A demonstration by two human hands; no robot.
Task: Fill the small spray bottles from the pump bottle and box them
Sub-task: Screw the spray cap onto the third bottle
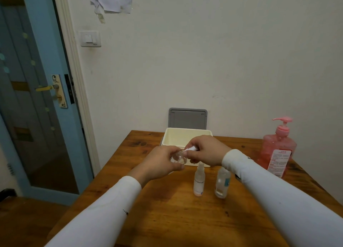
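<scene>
Standing on a wooden table [167,219]: a cream box [172,137] at the far edge, its grey lid [187,118] leaning upright behind it, and a pink pump bottle [278,150] at the far right corner. Two small spray bottles, one with a white label [199,181] and one clear [222,183], are standing side by side near the table's middle. Above the table, in front of the box, the left hand [159,163] is gripping a small clear bottle [178,158]; the right hand [206,151] is curling its fingers round a white spray cap [191,150] at the bottle's mouth.
</scene>
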